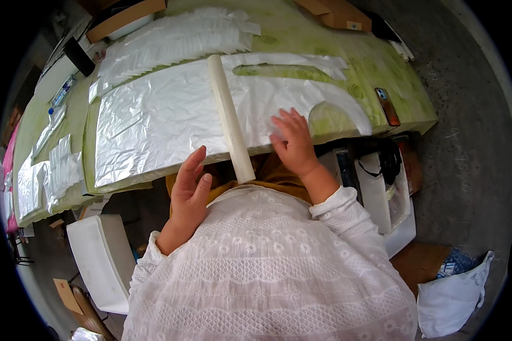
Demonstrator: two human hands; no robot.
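Note:
A stack of thin white plastic sheets (pixel 153 119) lies flat on the green table (pixel 381 68). A long white tube (pixel 228 116) rests across the stack and sticks out over the near edge. My right hand (pixel 293 142) presses flat on the sheets just right of the tube, fingers spread. My left hand (pixel 189 190) hovers at the table's near edge, left of the tube's end, fingers apart and holding nothing.
More white plastic pieces (pixel 176 37) lie fanned out at the back, and smaller piles (pixel 57 170) sit at the left. A phone (pixel 387 106) lies near the right edge. A white box (pixel 99 258) stands below left, bags (pixel 389 187) below right.

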